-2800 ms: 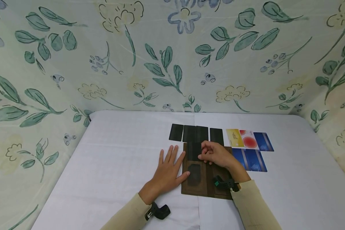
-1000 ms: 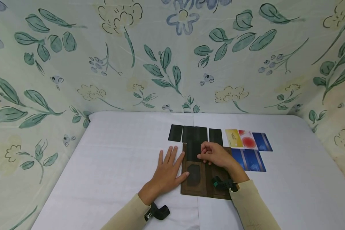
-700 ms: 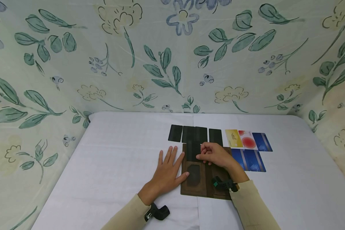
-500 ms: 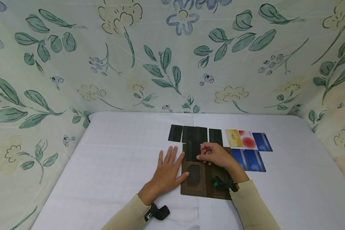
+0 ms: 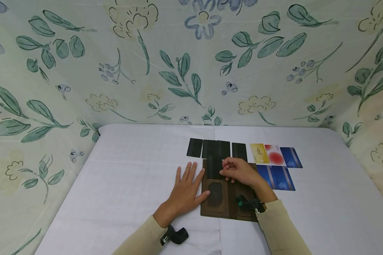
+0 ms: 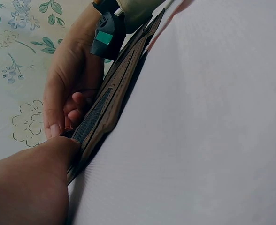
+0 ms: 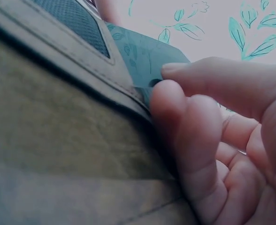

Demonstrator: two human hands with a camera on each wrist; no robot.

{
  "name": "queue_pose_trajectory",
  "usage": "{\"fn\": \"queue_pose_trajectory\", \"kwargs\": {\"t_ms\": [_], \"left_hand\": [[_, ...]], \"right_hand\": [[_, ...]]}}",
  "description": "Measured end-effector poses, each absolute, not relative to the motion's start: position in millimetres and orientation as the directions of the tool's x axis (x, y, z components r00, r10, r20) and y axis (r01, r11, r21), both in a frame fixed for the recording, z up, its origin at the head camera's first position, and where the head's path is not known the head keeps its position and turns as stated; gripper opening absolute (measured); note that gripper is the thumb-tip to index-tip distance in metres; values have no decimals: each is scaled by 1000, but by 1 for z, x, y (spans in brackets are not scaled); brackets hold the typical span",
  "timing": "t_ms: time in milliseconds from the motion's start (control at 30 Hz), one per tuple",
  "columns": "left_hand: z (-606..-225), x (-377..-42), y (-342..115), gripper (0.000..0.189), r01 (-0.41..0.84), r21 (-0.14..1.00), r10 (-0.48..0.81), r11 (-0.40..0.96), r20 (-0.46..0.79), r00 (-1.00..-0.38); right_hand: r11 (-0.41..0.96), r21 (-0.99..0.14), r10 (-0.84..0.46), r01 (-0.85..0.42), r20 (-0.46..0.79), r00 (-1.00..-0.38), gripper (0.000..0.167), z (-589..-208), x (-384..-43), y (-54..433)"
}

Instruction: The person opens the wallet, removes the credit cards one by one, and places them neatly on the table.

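Note:
A brown open wallet (image 5: pixel 229 209) lies flat on the white table, with a dark mesh window (image 5: pixel 215 194) in its left half. My left hand (image 5: pixel 183 189) rests palm down with spread fingers, its thumb and index tips on the wallet's left edge. Over the upper left of the wallet is a black card (image 5: pixel 214 167). My right hand (image 5: pixel 240 171) pinches this card's right edge between thumb and curled fingers. Close up in the right wrist view, the glossy card (image 7: pixel 145 54) reaches from the wallet's pocket edge to the fingertips. The right forearm covers part of the wallet's right half.
Several black cards (image 5: pixel 194 147) lie in a row behind the wallet. To their right are a yellow card (image 5: pixel 259 153), a white card with red circles (image 5: pixel 276 156) and several blue cards (image 5: pixel 281 178). Floral cloth (image 5: pixel 140 88) rises behind the table's far edge.
The head view has shifted very slightly. My right fingers make tiny shifts at the card's edge; the left hand, wallet and other cards stay put.

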State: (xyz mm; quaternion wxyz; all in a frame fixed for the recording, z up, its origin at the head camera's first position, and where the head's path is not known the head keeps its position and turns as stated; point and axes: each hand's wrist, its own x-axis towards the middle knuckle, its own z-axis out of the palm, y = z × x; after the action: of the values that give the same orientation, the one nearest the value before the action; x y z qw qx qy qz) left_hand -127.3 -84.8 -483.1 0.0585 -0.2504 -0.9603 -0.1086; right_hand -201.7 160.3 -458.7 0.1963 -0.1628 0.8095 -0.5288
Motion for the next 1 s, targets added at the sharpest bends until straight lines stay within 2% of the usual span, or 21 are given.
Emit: {"fn": "queue_pose_trajectory", "kwargs": {"t_ms": [533, 1000], "left_hand": [[-485, -128, -85, 75, 495, 171, 471, 852, 164, -867], [-483, -128, -86, 75, 494, 171, 472, 852, 154, -868]], "right_hand": [[338, -940, -443, -43, -119, -889, 18, -458, -202, 162], [278, -961, -433, 4, -129, -892, 24, -458, -203, 165]]}}
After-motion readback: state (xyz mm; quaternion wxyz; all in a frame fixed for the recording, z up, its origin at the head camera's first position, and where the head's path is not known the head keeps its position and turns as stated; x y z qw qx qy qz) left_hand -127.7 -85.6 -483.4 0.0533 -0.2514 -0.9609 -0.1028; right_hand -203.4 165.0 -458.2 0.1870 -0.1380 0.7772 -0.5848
